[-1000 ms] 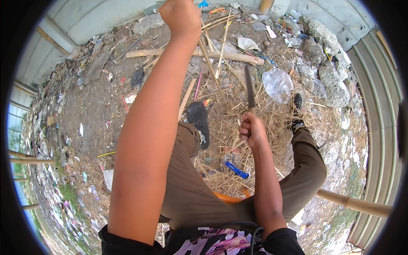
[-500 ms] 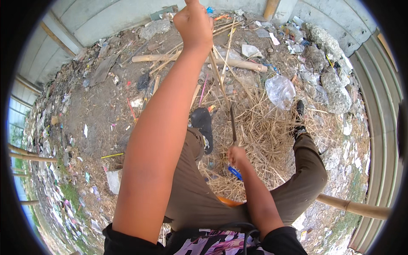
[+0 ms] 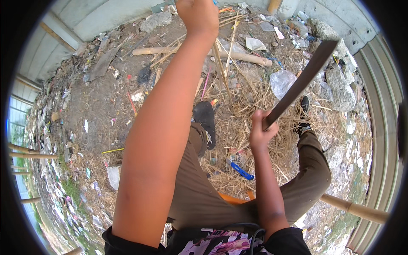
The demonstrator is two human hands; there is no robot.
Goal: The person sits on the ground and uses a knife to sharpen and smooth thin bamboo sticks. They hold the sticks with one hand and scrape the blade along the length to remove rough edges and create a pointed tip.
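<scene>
My right hand (image 3: 262, 131) grips a machete (image 3: 302, 80) by its handle, the dark blade slanting up and to the right over the straw-like shavings. At the top of the view my left hand (image 3: 199, 18) is closed around the upper part of a bamboo strip (image 3: 220, 68). The strip stands steeply, its lower end down among the shavings (image 3: 255, 127); its top is hidden by the hand. Blade and strip are apart. Between my legs, a blue utility knife (image 3: 241, 170) lies on the ground, left of my right forearm.
A thick bamboo pole (image 3: 248, 58) lies across the ground ahead, with thin bamboo strips (image 3: 170, 53) beside it. A clear plastic bag (image 3: 281, 83) and concrete rubble (image 3: 340, 89) are at the right. Another bamboo pole (image 3: 357, 210) extends beside my right knee. Concrete walls (image 3: 110, 17) stand behind.
My right hand has swung the machete up and to the right, away from the bamboo strip. The utility knife now shows fully. My left hand has shifted slightly right and up.
</scene>
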